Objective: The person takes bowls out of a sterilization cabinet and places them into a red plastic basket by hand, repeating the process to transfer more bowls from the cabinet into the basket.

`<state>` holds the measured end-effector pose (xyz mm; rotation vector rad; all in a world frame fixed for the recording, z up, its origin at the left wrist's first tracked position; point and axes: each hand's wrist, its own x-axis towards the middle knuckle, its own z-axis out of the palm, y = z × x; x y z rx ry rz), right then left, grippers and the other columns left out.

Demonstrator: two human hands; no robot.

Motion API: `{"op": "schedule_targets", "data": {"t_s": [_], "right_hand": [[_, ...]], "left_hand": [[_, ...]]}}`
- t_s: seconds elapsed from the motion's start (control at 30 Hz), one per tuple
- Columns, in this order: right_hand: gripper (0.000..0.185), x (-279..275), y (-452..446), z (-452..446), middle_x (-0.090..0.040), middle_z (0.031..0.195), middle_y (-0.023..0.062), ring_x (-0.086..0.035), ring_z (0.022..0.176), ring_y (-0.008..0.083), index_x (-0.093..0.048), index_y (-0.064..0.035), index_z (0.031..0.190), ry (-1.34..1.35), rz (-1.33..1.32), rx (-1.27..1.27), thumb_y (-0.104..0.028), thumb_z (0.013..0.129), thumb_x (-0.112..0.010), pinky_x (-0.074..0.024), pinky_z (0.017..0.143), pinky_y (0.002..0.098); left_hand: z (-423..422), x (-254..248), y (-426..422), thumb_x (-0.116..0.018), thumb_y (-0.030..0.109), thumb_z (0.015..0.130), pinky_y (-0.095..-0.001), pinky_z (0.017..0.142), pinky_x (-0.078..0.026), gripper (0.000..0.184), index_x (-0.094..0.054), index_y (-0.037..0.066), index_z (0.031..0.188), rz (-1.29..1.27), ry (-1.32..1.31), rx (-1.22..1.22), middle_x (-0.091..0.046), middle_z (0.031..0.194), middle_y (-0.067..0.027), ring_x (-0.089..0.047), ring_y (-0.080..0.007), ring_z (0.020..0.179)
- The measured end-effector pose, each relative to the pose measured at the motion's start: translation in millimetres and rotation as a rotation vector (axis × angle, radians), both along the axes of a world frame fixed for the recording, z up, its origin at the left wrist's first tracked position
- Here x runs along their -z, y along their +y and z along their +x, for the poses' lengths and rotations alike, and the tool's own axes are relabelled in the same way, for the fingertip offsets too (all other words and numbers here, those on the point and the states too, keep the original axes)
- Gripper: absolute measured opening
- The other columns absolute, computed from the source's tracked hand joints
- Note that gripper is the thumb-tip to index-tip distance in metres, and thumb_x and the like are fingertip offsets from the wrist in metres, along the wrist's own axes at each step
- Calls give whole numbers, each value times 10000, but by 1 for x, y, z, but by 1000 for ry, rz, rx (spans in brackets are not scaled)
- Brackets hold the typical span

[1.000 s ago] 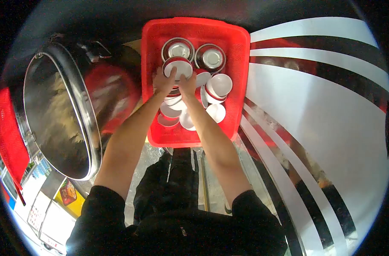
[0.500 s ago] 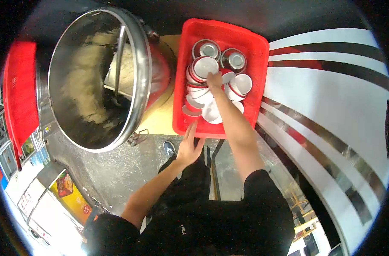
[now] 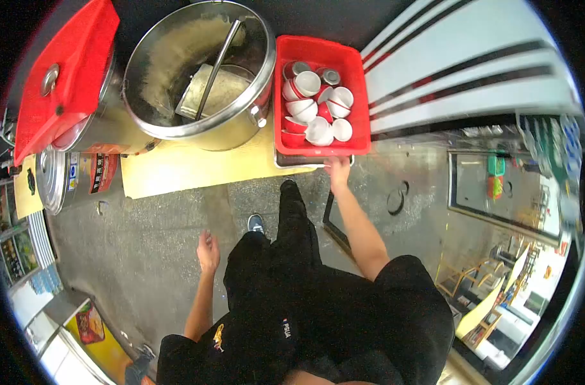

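Observation:
A red plastic basket (image 3: 365,96) holds stacked bowls (image 3: 306,83), white inside with red outsides, and metal containers (image 3: 330,77) at its back. Some bowls lean on their sides. Just at the basket's front edge is my right hand (image 3: 339,173), its fingers loosely bent by the white rim of a tray (image 3: 283,165) under the basket. No bowl shows in that hand, and whether it touches the tray is unclear. My left hand (image 3: 208,252) hangs low over the floor, fingers loosely curled and apart, holding nothing.
Left of the basket stands a large steel drum (image 3: 177,131) with a metal-handled scoop (image 3: 219,70) inside. Farther left are a red lid (image 3: 68,83) and a smaller steel pot (image 3: 52,179). A yellow board (image 3: 196,173) lies beneath the drum. A glass door (image 3: 504,192) stands right.
My right hand has left the bowls and come to the basket's front edge. My left hand has dropped away from the basket, down and left. The camera view has shifted.

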<state>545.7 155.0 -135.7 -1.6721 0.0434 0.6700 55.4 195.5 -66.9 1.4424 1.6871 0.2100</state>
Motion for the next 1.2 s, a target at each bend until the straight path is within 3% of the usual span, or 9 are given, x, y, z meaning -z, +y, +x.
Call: {"op": "schedule_targets", "data": {"t_s": [0.3, 0.37, 0.53, 0.6, 0.77, 0.83, 0.87, 0.97, 1.2], "right_hand": [[147, -54, -308, -219, -559, 646, 89, -534, 539, 207, -572, -6, 857, 605, -588, -43, -148, 847, -534, -413, 444, 379], [220, -26, -389, -251, -605, 739, 131, -588, 605, 225, -585, 22, 947, 712, -463, -57, -178, 870, -537, -447, 485, 364], [363, -29, -487, -310, -632, 1025, 213, -647, 835, 330, -551, 52, 1119, 739, -383, 299, -236, 929, -440, -529, 784, 477], [352, -32, -513, -321, -650, 993, 208, -658, 802, 333, -569, 59, 1090, 746, -287, 431, -238, 922, -484, -530, 776, 477], [314, -68, -572, -335, -654, 910, 166, -664, 790, 274, -574, 4, 1103, 565, -156, 563, -239, 906, -546, -560, 680, 429], [354, -98, -603, -344, -638, 1026, 167, -662, 843, 269, -511, -19, 1204, 600, -94, 640, -224, 917, -535, -560, 724, 415], [364, -90, -632, -351, -634, 1043, 167, -661, 853, 272, -498, -23, 1222, 591, -87, 645, -225, 921, -530, -559, 739, 416], [368, -75, -722, -371, -632, 1045, 174, -659, 856, 275, -487, -17, 1226, 625, -87, 712, -222, 923, -523, -560, 745, 421], [236, -54, -883, -417, -646, 881, 186, -653, 688, 263, -557, 44, 1006, 792, -293, 1159, -151, 885, -503, -560, 600, 425]], "left_hand": [[99, -225, 54, -635, 164, 912, -269, 841, -465, 231, -633, -42, 1016, 411, -584, 193, -673, 911, -77, -598, -114, 866], [116, -291, 51, -657, 109, 888, -259, 803, -465, 143, -644, -16, 958, 596, -642, 295, -660, 900, -61, -587, -107, 839], [145, -445, -18, -599, -81, 808, -376, 808, -512, 134, -585, -17, 924, 1146, -1052, 614, -634, 921, -172, -628, -276, 888], [154, -484, -48, -549, 33, 872, -487, 803, -520, 156, -562, -44, 1007, 1372, -1246, 868, -589, 911, -240, -611, -376, 896], [196, -520, -131, -479, 354, 947, -612, 797, -475, 485, -513, -21, 1253, 1702, -1707, 978, -566, 1129, -293, -567, -457, 925], [219, -551, -197, -510, 335, 903, -551, 709, -479, 407, -557, -3, 1125, 1456, -2039, 796, -574, 1033, -262, -554, -414, 832], [224, -583, -261, -476, 474, 956, -313, 761, -454, 627, -255, 183, 1465, 1605, -1615, 1228, -455, 1009, 3, -507, -122, 848], [238, -587, -350, -436, 421, 984, -300, 739, -457, 530, -329, 141, 1422, 1329, -1729, 1277, -448, 946, 4, -501, -124, 796], [297, -593, -489, -411, 389, 988, -317, 740, -472, 464, -389, 89, 1341, 1274, -1892, 1204, -495, 968, -33, -533, -169, 808]]}}
